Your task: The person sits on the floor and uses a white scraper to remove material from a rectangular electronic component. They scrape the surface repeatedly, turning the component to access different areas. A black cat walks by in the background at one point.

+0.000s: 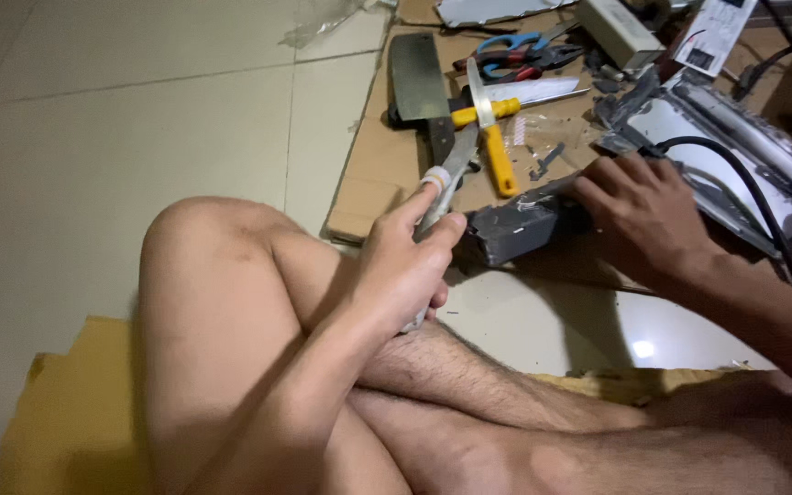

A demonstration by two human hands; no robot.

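My left hand (405, 266) grips the handle of a grey-bladed knife (452, 170), its blade pointing up and away over the cardboard. My right hand (639, 215) presses down on a dark grey plastic block (515, 229) that lies at the cardboard's near edge, just right of the knife. The block's near end faces my left hand. A black cable (744, 179) runs past my right wrist. My bare knee is raised in front, below the left hand.
On the cardboard sheet (373, 174) lie a cleaver (417, 78), two yellow-handled knives (497, 147), blue and red scissors (515, 50), a white box (618, 32) and an opened grey device casing (735, 147). Tiled floor spreads left; yellow cardboard lies under me.
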